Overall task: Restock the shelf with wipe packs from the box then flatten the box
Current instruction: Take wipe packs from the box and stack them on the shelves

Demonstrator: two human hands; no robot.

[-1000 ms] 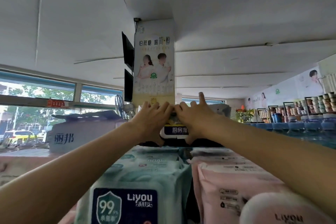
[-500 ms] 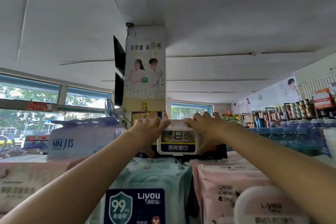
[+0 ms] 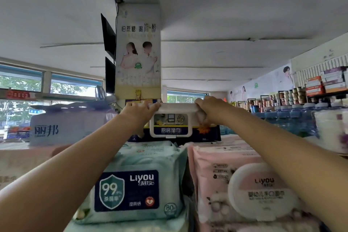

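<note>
Wipe pack (image 3: 171, 124): dark blue, white lid, centre frame, upright atop stacked packs.
Left hand (image 3: 139, 113): fingers curled over its top-left corner.
Right hand (image 3: 209, 108): gripping its top-right corner.
Teal pack (image 3: 131, 186): lower centre.
Pink pack (image 3: 244, 184): lower right.

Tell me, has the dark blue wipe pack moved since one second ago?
Yes. The dark blue wipe pack, gripped by the left hand and right hand, now stands upright right of the pillar, lid facing the camera.

This is a small shop. Packaged wipe packs (image 3: 135, 184) are stacked in rows in front, water bottles (image 3: 293, 117) stand in a line to the right, and shelves (image 3: 282, 98) along the right wall carry rows of cups and cartons. An advertising poster (image 3: 138, 49) covers the pillar, more posters (image 3: 263, 83) line the wall, and windows (image 3: 47, 84) on the left show trees outside.
</note>
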